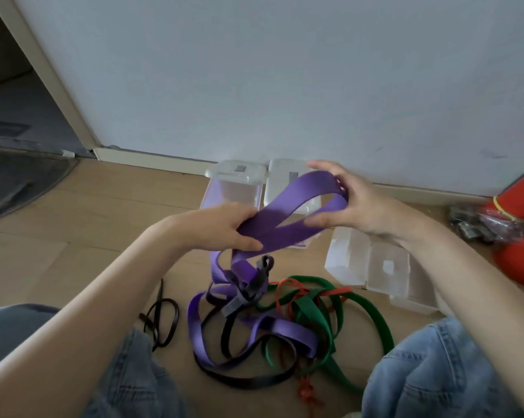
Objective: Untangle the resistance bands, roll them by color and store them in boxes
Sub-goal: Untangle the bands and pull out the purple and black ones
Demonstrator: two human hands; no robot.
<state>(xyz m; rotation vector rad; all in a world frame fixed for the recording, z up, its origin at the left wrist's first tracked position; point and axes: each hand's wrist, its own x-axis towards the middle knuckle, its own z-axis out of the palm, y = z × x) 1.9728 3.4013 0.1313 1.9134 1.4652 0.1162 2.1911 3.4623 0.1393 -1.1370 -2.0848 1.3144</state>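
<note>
Here I hold one wide purple band point(280, 220) up above the floor with both hands. My left hand point(224, 226) grips it where two of its strands cross, with the thumb on top and the fingers curled under. My right hand point(348, 197) pinches the far loop end of it between the thumb and the fingers. From my left hand the band hangs down into the tangled pile point(269, 324) that lies on the wooden floor point(109, 206) between my two knees in jeans.

In the pile I can count four colors: purple, green point(372, 315), thin red point(287, 289) and dark black point(248, 380). How many bands each color has I cannot tell, because they are knotted together. One thin black band point(161, 322) lies apart at the left of the pile.

I count four clear plastic boxes: two boxes point(233, 185) stand by the wall point(284, 70) behind the purple band, and two more point(372, 263) lie at the right, near two red rolls point(523, 224).
</note>
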